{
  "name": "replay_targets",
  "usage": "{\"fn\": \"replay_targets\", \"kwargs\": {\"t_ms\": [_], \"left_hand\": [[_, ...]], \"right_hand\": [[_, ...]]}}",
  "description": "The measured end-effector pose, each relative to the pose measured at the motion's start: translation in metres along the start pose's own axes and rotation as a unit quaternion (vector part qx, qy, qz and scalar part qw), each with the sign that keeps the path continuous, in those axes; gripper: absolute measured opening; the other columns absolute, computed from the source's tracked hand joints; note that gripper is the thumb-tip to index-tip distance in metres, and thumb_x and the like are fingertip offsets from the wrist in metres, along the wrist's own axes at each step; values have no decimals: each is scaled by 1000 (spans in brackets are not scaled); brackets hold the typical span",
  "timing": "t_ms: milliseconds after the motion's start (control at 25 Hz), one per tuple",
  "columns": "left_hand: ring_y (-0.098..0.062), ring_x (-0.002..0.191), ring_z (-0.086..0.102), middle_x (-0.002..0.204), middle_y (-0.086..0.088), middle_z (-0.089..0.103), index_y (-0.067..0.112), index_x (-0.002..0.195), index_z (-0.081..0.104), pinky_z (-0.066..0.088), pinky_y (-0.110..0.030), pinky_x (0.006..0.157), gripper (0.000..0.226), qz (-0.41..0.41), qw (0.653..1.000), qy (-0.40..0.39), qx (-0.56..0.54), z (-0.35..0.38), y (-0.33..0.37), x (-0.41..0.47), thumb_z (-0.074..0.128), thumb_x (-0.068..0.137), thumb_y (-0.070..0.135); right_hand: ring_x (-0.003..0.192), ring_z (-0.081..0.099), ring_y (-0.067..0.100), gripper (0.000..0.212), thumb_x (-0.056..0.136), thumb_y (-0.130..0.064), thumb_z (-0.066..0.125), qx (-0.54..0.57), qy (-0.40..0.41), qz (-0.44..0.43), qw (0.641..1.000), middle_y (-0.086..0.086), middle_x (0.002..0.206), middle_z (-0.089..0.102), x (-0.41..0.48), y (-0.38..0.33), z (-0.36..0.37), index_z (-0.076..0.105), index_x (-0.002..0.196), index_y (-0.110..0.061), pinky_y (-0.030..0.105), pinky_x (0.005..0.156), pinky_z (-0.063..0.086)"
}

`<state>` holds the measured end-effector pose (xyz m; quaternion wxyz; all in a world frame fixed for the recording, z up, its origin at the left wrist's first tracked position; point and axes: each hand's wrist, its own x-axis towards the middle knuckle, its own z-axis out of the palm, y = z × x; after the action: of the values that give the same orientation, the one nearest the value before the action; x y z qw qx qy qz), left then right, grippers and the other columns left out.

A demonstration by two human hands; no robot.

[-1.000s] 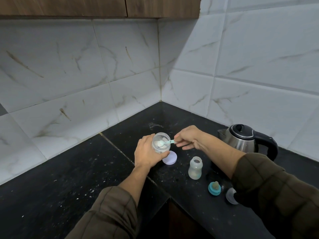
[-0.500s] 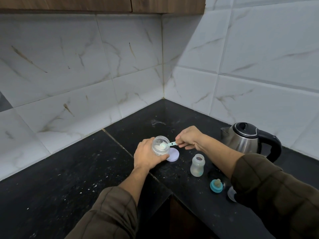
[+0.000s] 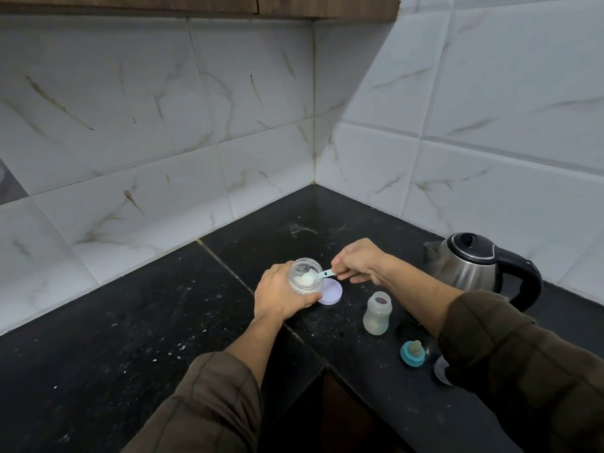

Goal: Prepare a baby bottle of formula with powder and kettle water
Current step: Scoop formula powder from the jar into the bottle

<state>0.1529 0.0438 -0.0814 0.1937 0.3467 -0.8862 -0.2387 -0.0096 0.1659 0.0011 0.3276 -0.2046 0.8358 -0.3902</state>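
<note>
My left hand (image 3: 281, 295) grips a small clear jar of white powder (image 3: 302, 276), tilted a little toward me above the black counter. My right hand (image 3: 358, 261) pinches the handle of a teal scoop (image 3: 322, 274); its bowl holds powder and sits at the jar's mouth. To the right, the open baby bottle (image 3: 377, 312) stands upright on the counter with no top on. Its teal ring with the teat (image 3: 412, 353) lies nearer me. A steel kettle (image 3: 470, 268) with a black lid and handle stands at the right against the wall.
The jar's pale lilac lid (image 3: 331, 291) lies flat just right of the jar. A clear bottle cap (image 3: 441, 371) is partly hidden by my right sleeve. The counter (image 3: 130, 338) wraps a tiled corner, with an inner front edge below my arms.
The scoop stays at the jar's mouth with powder in it, little moved. The camera has shifted slightly. Both hands keep their grips.
</note>
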Motion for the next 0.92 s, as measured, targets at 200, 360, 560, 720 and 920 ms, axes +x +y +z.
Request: {"fn": "replay_targets", "kwargs": {"t_ms": [200, 360, 560, 720, 920], "left_hand": [[-10, 105, 63, 108, 17, 69, 40, 116, 68, 56, -38, 90, 78, -25, 999, -16, -19, 3, -2, 2, 82, 49, 76], [-10, 99, 68, 102, 16, 73, 35, 115, 71, 57, -36, 91, 78, -70, 993, -63, -70, 6, -11, 2, 92, 47, 67], [-13, 107, 68, 109, 12, 74, 30, 122, 69, 55, -36, 98, 85, -112, 984, -105, -94, 11, -23, 2, 98, 47, 59], [-16, 119, 65, 121, 9, 71, 28, 133, 63, 52, -40, 106, 103, -136, 975, -124, -125, 10, -27, 1, 99, 42, 62], [-17, 162, 1, 176, 2, 4, 18, 168, 5, 15, -40, 129, 158, -71, 994, -67, -45, 1, -5, -5, 89, 49, 78]], "right_hand": [[82, 78, 15, 12, 89, 0, 75, 31, -14, 15, 999, 6, 85, 81, 4, 1, -8, 77, 90, -12, 35, 82, 61], [86, 79, 17, 12, 90, -1, 74, 62, -34, 35, 997, 3, 82, 81, 5, 2, -13, 77, 95, -12, 39, 88, 62], [90, 79, 18, 12, 91, -2, 74, 76, -39, 43, 995, 5, 87, 82, 6, 5, -16, 77, 98, -11, 41, 92, 61], [89, 79, 18, 12, 91, -2, 75, 93, -35, 43, 994, 5, 88, 82, 6, 9, -21, 77, 98, -11, 42, 92, 61], [87, 78, 19, 11, 91, -2, 74, 127, -17, 31, 991, 7, 89, 81, 0, 13, -40, 76, 95, -11, 44, 93, 61]]}}
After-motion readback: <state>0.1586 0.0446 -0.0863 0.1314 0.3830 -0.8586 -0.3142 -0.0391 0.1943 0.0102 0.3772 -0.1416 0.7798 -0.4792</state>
